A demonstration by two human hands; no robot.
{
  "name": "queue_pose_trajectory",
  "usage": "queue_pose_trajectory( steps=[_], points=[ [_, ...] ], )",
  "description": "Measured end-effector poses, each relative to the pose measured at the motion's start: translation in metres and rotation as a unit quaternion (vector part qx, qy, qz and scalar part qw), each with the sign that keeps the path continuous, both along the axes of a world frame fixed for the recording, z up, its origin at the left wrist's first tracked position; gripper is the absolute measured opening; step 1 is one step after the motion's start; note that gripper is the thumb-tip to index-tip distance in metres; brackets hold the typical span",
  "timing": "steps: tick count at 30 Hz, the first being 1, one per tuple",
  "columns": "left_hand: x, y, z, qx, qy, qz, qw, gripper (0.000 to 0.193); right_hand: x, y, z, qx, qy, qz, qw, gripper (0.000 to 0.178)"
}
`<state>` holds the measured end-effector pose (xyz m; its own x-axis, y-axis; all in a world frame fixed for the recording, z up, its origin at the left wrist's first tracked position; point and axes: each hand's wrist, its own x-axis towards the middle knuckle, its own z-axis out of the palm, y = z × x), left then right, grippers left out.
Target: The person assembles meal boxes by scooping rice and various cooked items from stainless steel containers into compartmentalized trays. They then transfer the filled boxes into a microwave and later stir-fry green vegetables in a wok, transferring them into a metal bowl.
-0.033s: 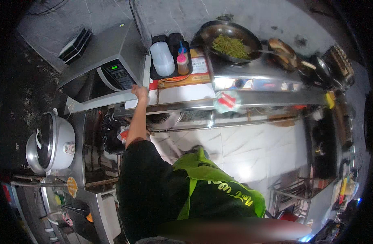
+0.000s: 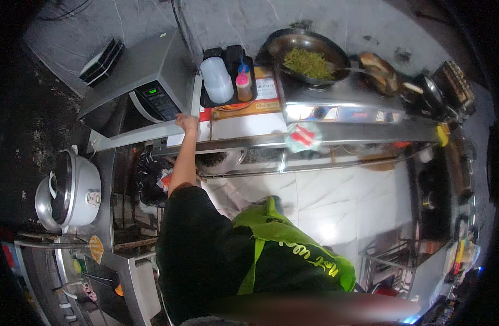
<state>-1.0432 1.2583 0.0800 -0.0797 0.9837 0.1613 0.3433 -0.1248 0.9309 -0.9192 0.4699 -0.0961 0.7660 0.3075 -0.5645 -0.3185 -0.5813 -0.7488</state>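
Note:
My left hand (image 2: pixel 187 122) is at the lower right corner of the microwave's front, its fingers curled against the lower end of the control panel (image 2: pixel 158 101). Nothing shows in its grip, though the fingertips are partly hidden. The silver microwave (image 2: pixel 143 70) has a dark door with a curved handle (image 2: pixel 143 106), and the door looks closed. A green display is lit on the panel. My right hand is out of view.
Right of the microwave, a black tray (image 2: pixel 206 98) holds a translucent tub (image 2: pixel 217 80) and a pink-topped squeeze bottle (image 2: pixel 243 87). A wok (image 2: pixel 336 52) of green vegetables sits on the stove. A rice cooker (image 2: pixel 86 190) stands at left. A black bin bag (image 2: pixel 147 182) hangs below my forearm.

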Motion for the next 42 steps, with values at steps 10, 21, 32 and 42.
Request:
queue_pose_trajectory(
  steps=[10, 21, 32, 42],
  points=[
    [-0.024, 0.019, 0.015, 0.097, 0.298, 0.138, 0.94, 0.059, 0.142, -0.038, -0.04, -0.031, -0.062, 0.048, 0.996, 0.015],
    [0.296, -0.303, 0.136, 0.347, -0.106, -0.157, 0.919, 0.053, 0.259, -0.13, -0.03, 0.03, -0.071, -0.076, 0.994, 0.011],
    [0.536, -0.654, 0.002, 0.178, 0.203, -0.847, 0.459, 0.034, 0.454, -0.25, 0.065, -0.257, -0.238, -0.027, 0.936, 0.035],
    [0.724, -0.771, -0.181, 0.071, 0.477, -0.797, 0.364, 0.031, 0.702, -0.395, 0.167, -0.202, -0.386, -0.115, 0.893, 0.034]
  ],
)
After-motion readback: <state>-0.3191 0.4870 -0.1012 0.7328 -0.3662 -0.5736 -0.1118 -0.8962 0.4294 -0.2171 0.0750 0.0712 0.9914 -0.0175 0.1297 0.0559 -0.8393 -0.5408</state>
